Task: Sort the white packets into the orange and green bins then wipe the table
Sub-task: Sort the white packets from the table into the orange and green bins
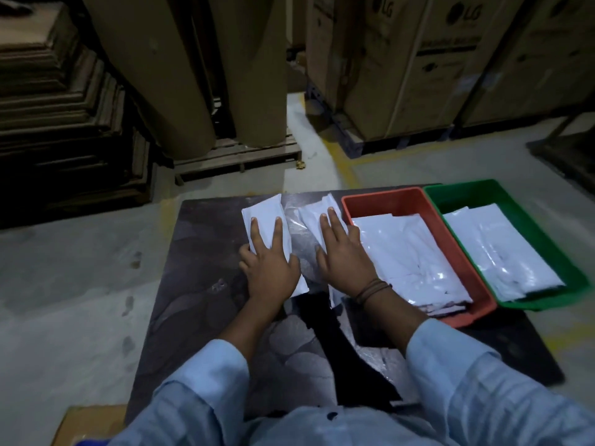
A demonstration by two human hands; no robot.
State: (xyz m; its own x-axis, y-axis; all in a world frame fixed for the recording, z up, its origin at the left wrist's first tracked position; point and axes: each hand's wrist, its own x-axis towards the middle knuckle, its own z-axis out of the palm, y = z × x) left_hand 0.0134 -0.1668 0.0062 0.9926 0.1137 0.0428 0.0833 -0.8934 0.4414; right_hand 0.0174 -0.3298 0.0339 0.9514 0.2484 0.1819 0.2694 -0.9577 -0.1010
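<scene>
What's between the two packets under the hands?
In the head view, only a bare strip of dark table separates the left packet from the right packet.

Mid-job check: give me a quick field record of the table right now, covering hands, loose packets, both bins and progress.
left hand: flat, fingers spread, pressing on the left packet
right hand: flat on the right packet, beside the orange bin
loose packets on table: two, side by side at the far edge
orange bin: holds a stack of white packets
green bin: right of the orange bin, holds white packets
wiping cloth: none visible
progress: sorting unfinished, wiping not started
</scene>
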